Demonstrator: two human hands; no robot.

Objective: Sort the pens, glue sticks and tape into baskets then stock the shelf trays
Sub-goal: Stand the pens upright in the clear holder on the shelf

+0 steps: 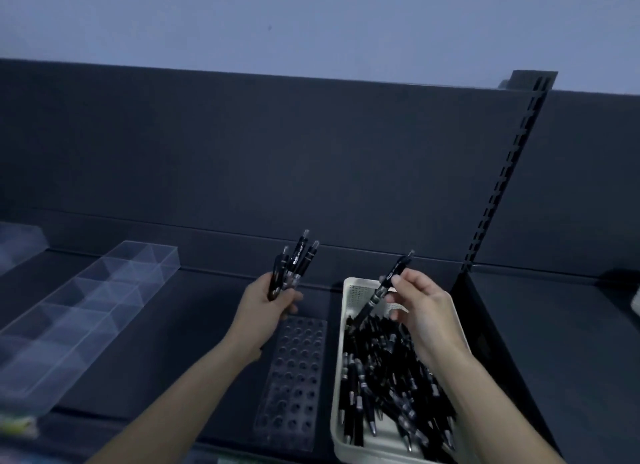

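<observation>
On the dark shelf (194, 325), a clear divided tray (90, 311) lies at the far left, running diagonally toward the back panel. To its right, the left hand (266, 311) grips a small bunch of black pens (296, 266), their clicker ends fanned upward. Just below that hand lies a clear pen rack (298, 377) with rows of round holes, flat on the shelf beside a white basket (358, 292). The basket holds a loose heap of black pens (391, 387). Above its far end, the right hand (426, 311) pinches a single black pen (389, 281), tilted with its tip pointing down toward the heap. A slotted upright (502, 186) rises behind on the right.
</observation>
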